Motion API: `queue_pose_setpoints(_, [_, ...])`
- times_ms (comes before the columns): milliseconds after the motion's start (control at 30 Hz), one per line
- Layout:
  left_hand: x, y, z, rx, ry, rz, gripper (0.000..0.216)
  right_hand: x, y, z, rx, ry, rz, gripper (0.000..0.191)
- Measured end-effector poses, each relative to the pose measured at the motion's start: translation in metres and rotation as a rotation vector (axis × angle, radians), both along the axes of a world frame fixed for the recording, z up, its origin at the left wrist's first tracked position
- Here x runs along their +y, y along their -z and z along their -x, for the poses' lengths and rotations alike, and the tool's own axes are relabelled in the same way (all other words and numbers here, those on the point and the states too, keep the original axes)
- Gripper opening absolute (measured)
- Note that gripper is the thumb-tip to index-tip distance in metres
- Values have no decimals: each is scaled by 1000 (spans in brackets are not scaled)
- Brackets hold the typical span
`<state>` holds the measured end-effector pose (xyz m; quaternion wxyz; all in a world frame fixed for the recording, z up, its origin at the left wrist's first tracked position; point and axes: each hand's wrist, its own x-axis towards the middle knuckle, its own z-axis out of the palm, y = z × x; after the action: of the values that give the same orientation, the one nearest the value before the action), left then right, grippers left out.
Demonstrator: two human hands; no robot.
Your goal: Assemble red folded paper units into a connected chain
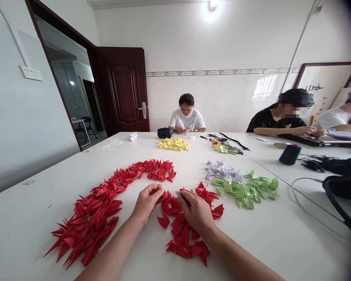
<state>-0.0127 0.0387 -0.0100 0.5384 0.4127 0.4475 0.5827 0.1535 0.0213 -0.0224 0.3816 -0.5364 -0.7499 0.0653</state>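
Observation:
My left hand (pixel 144 203) is closed in a pinch at the near edge of the table's middle, with a bit of red folded paper at its fingertips; its full shape is hard to see. Facing it, my right hand (pixel 200 210) is wrapped round a small dark tool with a grey metal tip (pixel 179 194), mostly hidden by the fingers. Beneath and around both hands lies a loose pile of red folded paper cranes (pixel 183 230). A longer curved band of red paper cranes (pixel 98 201) sweeps along the left.
Light purple (pixel 224 171) and green paper cranes (pixel 247 189) lie to the right, yellow ones (pixel 173 144) farther back. A black thread spool (pixel 290 155), black cords (pixel 333 164) and a headset (pixel 343 195) are at right. Three people sit across the table (pixel 140 249). White string (pixel 111 145) lies far left.

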Motion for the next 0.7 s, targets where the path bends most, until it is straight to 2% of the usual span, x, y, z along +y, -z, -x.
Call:
queue_pose_setpoints(100, [3,7,3,357,-42,-165,19,2,1,-2,34,24,-9,22])
queue_pose_setpoints(167, [7,10,7,512,-82,-262,18,3,2,-3,43,27,-4,22])
queue_pose_setpoints(233, [15,13,15,637,-187,-352,16,4,3,-3,45,28,5,23])
queue_pose_setpoints(300, [28,14,26,746,-351,-413,15,4,2,-3,40,25,15,23])
queue_pose_setpoints(433, [62,17,53,791,-543,-383,26,2,1,-3,31,31,23,22])
queue_pose_setpoints(567, [88,21,68,855,-573,-372,30,1,3,-3,33,43,11,21])
queue_pose_setpoints(700, [101,27,74,954,-575,-363,27,2,5,-3,41,35,12,20])
